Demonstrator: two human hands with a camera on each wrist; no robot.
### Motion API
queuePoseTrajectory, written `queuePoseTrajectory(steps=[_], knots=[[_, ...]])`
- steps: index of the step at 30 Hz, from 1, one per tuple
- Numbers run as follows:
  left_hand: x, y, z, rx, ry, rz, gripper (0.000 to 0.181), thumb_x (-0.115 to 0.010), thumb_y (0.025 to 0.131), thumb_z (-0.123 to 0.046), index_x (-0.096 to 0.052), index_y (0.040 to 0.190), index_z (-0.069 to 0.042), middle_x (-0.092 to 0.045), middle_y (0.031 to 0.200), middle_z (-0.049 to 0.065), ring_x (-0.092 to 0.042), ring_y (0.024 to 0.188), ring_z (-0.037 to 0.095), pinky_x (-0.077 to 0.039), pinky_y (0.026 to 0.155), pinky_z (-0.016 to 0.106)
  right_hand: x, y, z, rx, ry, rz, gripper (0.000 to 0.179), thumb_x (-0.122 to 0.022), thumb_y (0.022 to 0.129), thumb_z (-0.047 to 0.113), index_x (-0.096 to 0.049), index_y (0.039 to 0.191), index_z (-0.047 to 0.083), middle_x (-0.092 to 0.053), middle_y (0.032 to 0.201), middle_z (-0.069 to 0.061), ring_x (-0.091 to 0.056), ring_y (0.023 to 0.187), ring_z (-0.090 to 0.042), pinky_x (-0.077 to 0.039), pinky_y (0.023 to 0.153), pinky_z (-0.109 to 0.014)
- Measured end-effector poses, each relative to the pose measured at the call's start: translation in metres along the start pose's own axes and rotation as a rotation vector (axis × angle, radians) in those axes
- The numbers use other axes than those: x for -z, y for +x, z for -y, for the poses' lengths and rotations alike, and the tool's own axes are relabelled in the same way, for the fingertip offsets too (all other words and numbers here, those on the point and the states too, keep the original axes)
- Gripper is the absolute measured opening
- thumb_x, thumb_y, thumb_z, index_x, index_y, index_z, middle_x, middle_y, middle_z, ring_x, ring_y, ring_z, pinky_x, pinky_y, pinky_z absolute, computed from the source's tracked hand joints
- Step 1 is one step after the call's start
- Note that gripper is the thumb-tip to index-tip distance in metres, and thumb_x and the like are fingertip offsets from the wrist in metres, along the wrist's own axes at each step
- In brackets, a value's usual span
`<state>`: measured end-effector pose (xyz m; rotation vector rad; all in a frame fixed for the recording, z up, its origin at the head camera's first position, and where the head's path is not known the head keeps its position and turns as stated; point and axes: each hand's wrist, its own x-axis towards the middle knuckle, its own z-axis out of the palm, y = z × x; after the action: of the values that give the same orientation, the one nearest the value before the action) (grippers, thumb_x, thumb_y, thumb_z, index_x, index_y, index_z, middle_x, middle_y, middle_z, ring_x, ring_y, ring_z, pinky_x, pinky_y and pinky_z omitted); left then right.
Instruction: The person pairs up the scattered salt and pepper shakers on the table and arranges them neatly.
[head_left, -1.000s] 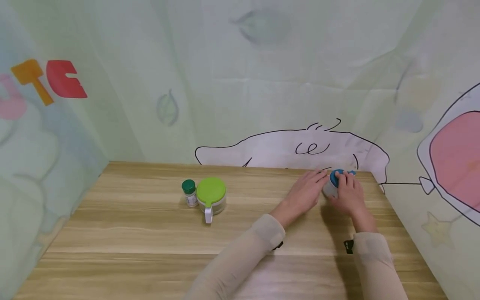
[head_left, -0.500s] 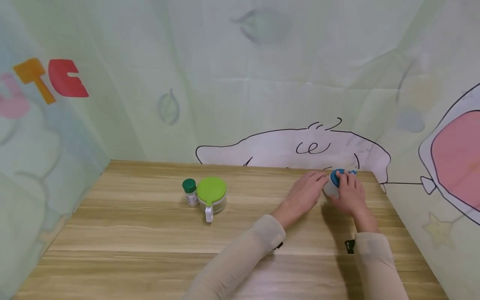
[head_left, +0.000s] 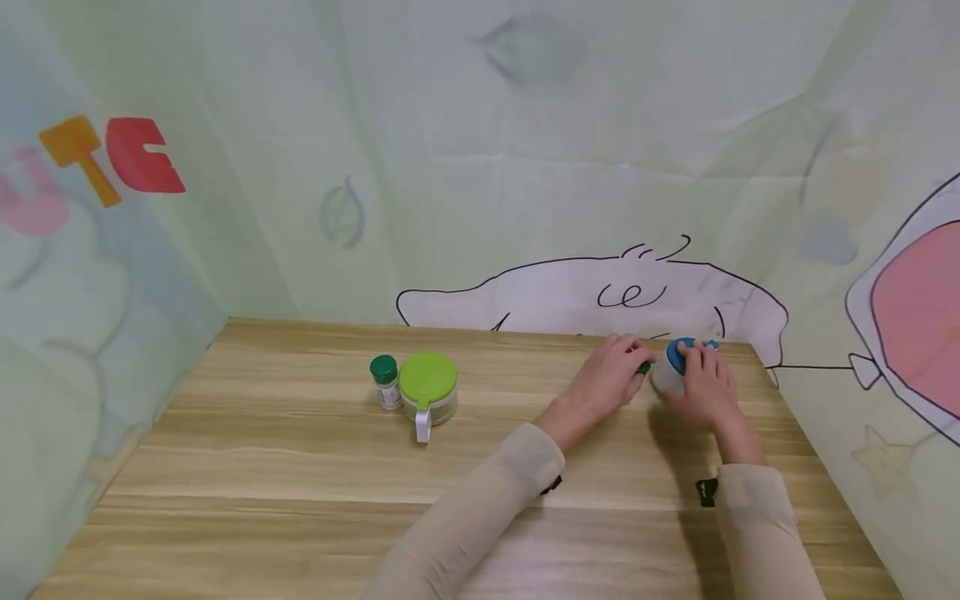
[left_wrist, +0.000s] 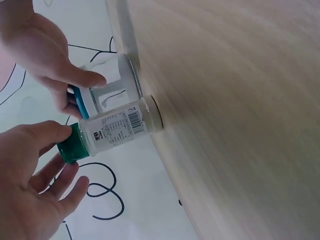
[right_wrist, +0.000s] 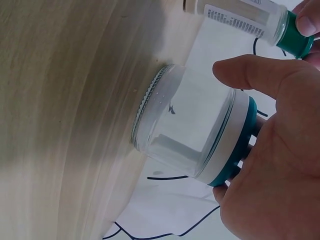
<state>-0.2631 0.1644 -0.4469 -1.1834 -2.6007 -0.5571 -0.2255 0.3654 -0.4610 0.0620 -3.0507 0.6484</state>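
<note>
My left hand (head_left: 600,382) pinches the green cap (left_wrist: 73,145) of a small clear seasoning bottle (left_wrist: 107,132) between thumb and fingers. In the left wrist view a barcode label shows on it, and its base appears to stand on the table. Right beside it is a clear glass jar (right_wrist: 182,127) with a blue-rimmed white lid (right_wrist: 242,142). My right hand (head_left: 705,390) holds this jar from above, its fingers curled over the lid. The thumb reaches along the glass; whether it touches is unclear. In the head view the left hand hides most of the bottle.
Farther left on the wooden table (head_left: 300,467) stand another green-capped bottle (head_left: 386,383) and a jar with a lime-green lid (head_left: 429,379) and white handle, close together. A printed cloth backdrop (head_left: 465,200) rises directly behind the table's back edge.
My left hand has shifted slightly left and its fingers have drawn in, so the green cap now shows in the head view. The right hand stays on the jar. The head view has shifted slightly.
</note>
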Motion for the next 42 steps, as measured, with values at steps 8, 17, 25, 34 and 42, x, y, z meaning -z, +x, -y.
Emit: queuePoseTrajectory(steps=[8,17,25,34,42], knots=[[0.009,-0.002,0.005,0.042,-0.096,0.018,0.031,-0.073,0.101,-0.019,-0.073,0.132,-0.017,-0.063,0.131,0.003,-0.055,0.120,0.018,-0.050,0.101,0.019,0.001,0.000,-0.001,-0.012,0.004,0.016,0.080,-0.067,0.098,0.017,-0.020,0.156,-0.012,-0.010,0.160,-0.045,-0.006,0.148,-0.067,-0.008,0.118,-0.080],[0.017,-0.012,0.013,0.058,-0.092,0.031,0.034,-0.073,0.100,-0.020,-0.073,0.133,-0.014,-0.063,0.129,0.005,-0.054,0.117,0.018,-0.049,0.100,0.018,0.002,-0.002,0.004,-0.020,0.008,0.022,0.080,-0.067,0.099,0.016,-0.019,0.156,-0.014,-0.011,0.159,-0.045,-0.006,0.147,-0.067,-0.008,0.119,-0.079],[0.029,-0.025,0.025,0.116,-0.115,0.049,0.035,-0.073,0.100,-0.018,-0.072,0.135,-0.012,-0.061,0.131,0.005,-0.052,0.120,0.019,-0.051,0.100,0.018,0.001,0.000,0.004,-0.026,0.009,0.020,0.082,-0.066,0.098,0.018,-0.018,0.156,-0.014,-0.011,0.159,-0.046,-0.007,0.146,-0.067,-0.008,0.119,-0.079],[0.041,-0.041,0.039,0.177,-0.103,0.048,0.037,-0.073,0.100,-0.019,-0.071,0.137,-0.013,-0.059,0.127,0.003,-0.051,0.120,0.017,-0.052,0.098,0.017,0.000,-0.001,0.004,-0.031,0.018,0.030,0.082,-0.065,0.099,0.018,-0.017,0.157,-0.014,-0.010,0.159,-0.047,-0.007,0.146,-0.068,-0.008,0.117,-0.080],[0.056,-0.056,0.051,0.221,-0.105,0.031,0.035,-0.073,0.101,-0.019,-0.072,0.135,-0.012,-0.059,0.126,0.005,-0.052,0.119,0.019,-0.055,0.097,0.022,0.001,-0.001,0.005,-0.026,0.009,0.002,0.083,-0.066,0.098,0.017,-0.017,0.156,-0.014,-0.011,0.158,-0.047,-0.008,0.145,-0.068,-0.008,0.117,-0.081]])
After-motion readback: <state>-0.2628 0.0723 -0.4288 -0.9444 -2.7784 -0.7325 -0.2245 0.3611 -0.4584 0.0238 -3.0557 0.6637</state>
